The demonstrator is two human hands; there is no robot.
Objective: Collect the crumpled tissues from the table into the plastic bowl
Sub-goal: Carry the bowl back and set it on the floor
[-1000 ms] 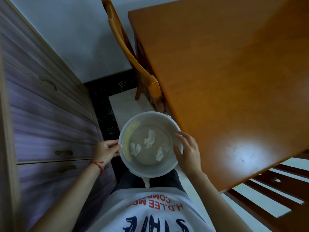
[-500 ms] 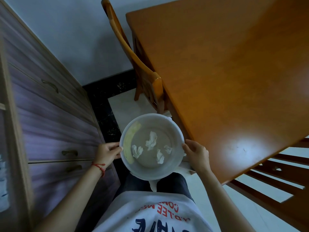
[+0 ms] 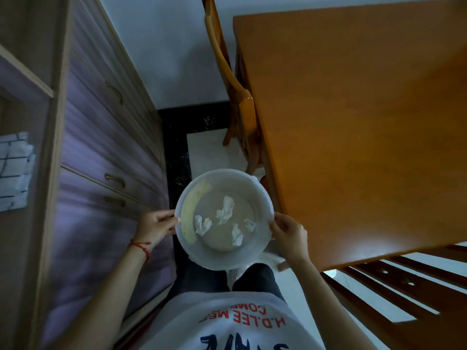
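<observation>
1. I'm holding the plastic bowl (image 3: 225,218) by its rim, left hand (image 3: 154,224) and right hand (image 3: 288,232) both gripping.
2. My right hand has slid from inside the rim to the outer edge.
3. Crumpled tissues (image 3: 225,210) are sitting inside; the counter (image 3: 353,135) is looking bare, so probably done.

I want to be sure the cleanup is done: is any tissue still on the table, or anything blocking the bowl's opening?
No tissue shows on the visible table. Four crumpled tissues lie inside the plastic bowl, held by the left hand and right hand; its opening is uncovered.
</observation>
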